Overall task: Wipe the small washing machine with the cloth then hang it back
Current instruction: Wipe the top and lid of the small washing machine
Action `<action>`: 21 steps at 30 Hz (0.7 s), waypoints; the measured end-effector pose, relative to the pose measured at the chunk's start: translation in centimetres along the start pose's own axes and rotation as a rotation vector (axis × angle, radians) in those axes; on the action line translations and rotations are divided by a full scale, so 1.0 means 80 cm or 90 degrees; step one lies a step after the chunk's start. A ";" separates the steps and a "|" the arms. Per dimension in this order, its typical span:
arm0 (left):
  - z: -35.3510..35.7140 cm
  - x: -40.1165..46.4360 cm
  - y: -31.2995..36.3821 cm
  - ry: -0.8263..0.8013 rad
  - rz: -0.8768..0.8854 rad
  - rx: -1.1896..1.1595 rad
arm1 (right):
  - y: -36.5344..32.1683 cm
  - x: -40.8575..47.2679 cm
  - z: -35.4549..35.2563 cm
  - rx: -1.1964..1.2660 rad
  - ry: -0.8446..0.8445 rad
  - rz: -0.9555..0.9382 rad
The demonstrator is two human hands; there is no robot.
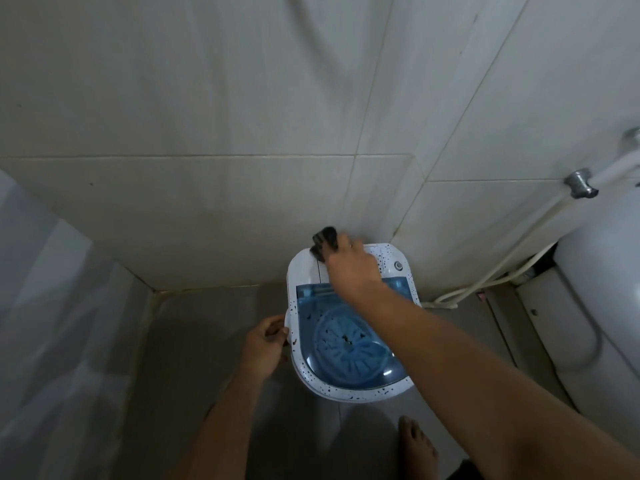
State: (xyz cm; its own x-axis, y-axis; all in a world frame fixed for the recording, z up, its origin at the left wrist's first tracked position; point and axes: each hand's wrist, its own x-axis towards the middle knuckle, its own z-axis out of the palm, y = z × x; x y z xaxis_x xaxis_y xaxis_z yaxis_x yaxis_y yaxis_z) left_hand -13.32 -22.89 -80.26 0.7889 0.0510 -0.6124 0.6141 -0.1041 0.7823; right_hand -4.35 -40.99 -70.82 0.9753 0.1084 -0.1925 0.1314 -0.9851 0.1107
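Fingers (341, 242) of the right hand (351, 266) curled down and closed on a dark cloth (323, 242), pressing it onto the rear left corner of the small washing machine (349, 322), close against the tiled wall (207, 133). Cloth: bunched, blurred, partly projecting past the fingertips toward the wall. Left hand (265, 344): fingers bent and gripping the machine's left rim, thumb on the top edge. Washing machine: white casing, standing on the grey tiled floor (194, 358) in the corner where two walls meet; top surface scattered with dark specks — densest along the left and front rim. Translucent blue lid (346, 351): shut, the ribbed pulsator disc visible through it. Round silver button (399, 266) on the rear control panel, just right of the right hand. White hose (502, 268) running from a metal wall fitting (580, 183) down to the floor beside the machine's right side. Larger white appliance (602, 306) at the right edge — partly out of view. Bare foot (417, 445) on the floor in front of the machine.
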 end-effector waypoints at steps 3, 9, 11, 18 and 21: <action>0.001 -0.002 0.000 -0.005 0.004 -0.008 | -0.010 0.033 -0.015 0.067 -0.037 0.099; 0.004 -0.003 -0.001 0.002 -0.013 -0.061 | -0.054 -0.020 0.029 0.031 0.121 -0.183; 0.003 -0.003 0.000 -0.001 -0.012 -0.069 | -0.042 -0.018 0.037 -0.021 0.143 -0.199; 0.003 -0.007 0.000 0.000 0.000 -0.067 | -0.023 -0.003 0.046 0.018 0.134 -0.054; 0.003 -0.007 0.001 -0.005 -0.001 -0.081 | -0.031 -0.027 0.060 0.007 0.133 -0.144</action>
State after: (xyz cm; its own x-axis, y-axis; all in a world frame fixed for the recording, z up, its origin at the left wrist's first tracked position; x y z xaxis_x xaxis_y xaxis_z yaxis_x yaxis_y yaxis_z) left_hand -13.71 -23.13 -79.92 0.7877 0.0431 -0.6146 0.6142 0.0232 0.7888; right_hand -7.67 -39.42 -75.36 0.9370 0.3493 -0.0056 0.3486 -0.9340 0.0777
